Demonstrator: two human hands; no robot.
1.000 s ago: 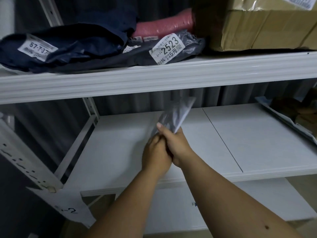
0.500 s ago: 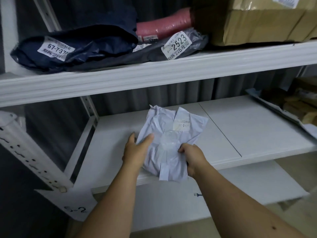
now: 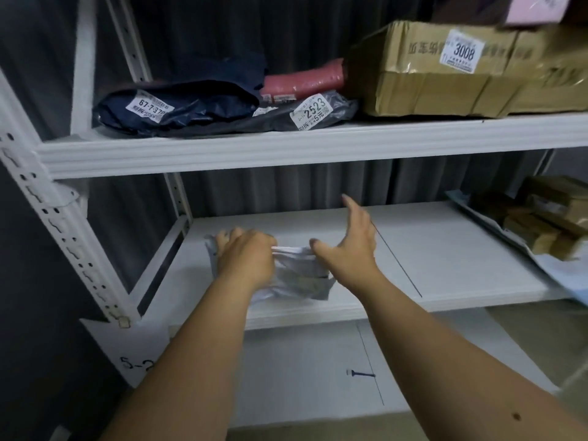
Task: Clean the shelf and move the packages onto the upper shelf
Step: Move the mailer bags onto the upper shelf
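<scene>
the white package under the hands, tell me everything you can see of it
The white package is a soft, crumpled mailer of thin, plastic-looking film, pale grey-white with creases and folded edges. It lies flat on the middle shelf, near its front edge and left of the board seam. The left hand rests on its left part, fingers curled over the far edge, covering much of it. The right hand is spread open beside its right end, thumb close to the top edge; contact cannot be told.

Arms: both bare to past the elbow, no sleeves in view
Right forearm (image 3: 461, 361): small dark mole near the elbow
Wrists: no watch or bands
</scene>
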